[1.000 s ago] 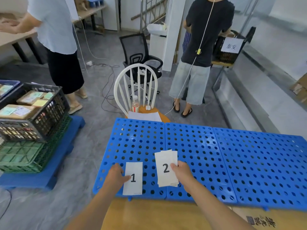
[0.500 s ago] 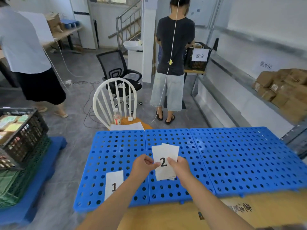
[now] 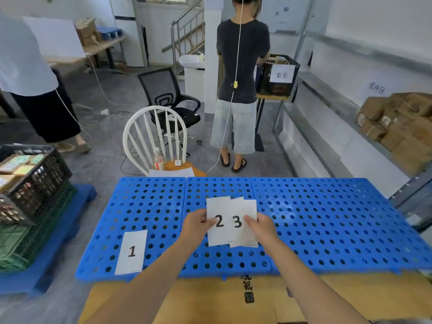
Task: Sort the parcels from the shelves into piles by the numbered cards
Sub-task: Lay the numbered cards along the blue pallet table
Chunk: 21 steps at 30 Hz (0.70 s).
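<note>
The numbered cards are the whole show right now. Card 2 [image 3: 218, 222] is pinched at its left edge by the left hand [image 3: 198, 224], thumb on top, and card 3 [image 3: 243, 220] tops a small fanned stack that the right hand [image 3: 261, 228] grips from the right side. Both are held just above the blue perforated board [image 3: 327, 218], with 2 overlapping 3's left edge. Card 1 [image 3: 131, 252] lies flat on the board, down and to the left of the left hand, near the front edge. The parcels [image 3: 402, 127] sit heaped on a shelf well off to the right of the right-hand grip, and none are on the board, so I'd call this setup, not sorting yet. As for what could go wrong, the stack under 3 looks loosely fanned, so peeling 2 away could drag another card along or spill the lot. Thin paper on a board full of holes might also slide once boxes land beside it. And if 2 goes down too near 1, the piles could run together.
</note>
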Motion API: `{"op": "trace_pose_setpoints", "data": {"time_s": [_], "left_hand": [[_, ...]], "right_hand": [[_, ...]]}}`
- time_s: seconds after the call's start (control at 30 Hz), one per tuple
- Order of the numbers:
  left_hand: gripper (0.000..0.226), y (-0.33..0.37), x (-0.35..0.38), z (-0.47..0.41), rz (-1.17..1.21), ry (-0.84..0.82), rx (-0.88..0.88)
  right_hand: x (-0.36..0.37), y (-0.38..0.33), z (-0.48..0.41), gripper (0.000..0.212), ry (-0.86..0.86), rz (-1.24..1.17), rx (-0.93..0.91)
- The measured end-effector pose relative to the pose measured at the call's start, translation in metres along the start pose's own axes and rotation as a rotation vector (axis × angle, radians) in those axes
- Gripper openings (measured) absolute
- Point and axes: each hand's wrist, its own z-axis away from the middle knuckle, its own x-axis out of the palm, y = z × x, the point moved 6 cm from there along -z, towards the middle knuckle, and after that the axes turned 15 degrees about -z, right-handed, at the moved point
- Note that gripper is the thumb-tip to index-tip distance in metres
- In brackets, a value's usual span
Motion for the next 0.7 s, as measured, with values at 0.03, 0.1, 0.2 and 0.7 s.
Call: {"op": "trace_pose_setpoints", "data": {"time_s": [0.03, 0.1, 0.2, 0.7], "left_hand": [[0.009, 0.001, 0.0, 0.001, 0.017, 0.017, -0.013], [0.018, 0.001, 0.005, 0.004, -0.02, 0.034, -0.035], [0.027, -0.005, 0.021, 0.009, -0.105, 0.035, -0.082], [0.035, -0.05, 0.082, 0.016, -0.226, 0.066, -0.283]], "right_hand": [[-0.012, 0.002, -0.004, 0.018, 0.018, -0.025, 0.004], [-0.038, 0.006, -0.009, 0.019, 0.057, -0.062, 0.016], [-0.07, 0.013, -0.017, 0.025, 0.094, -0.047, 0.02], [-0.132, 0.049, -0.015, 0.015, 0.041, 0.064, 0.041]]}}
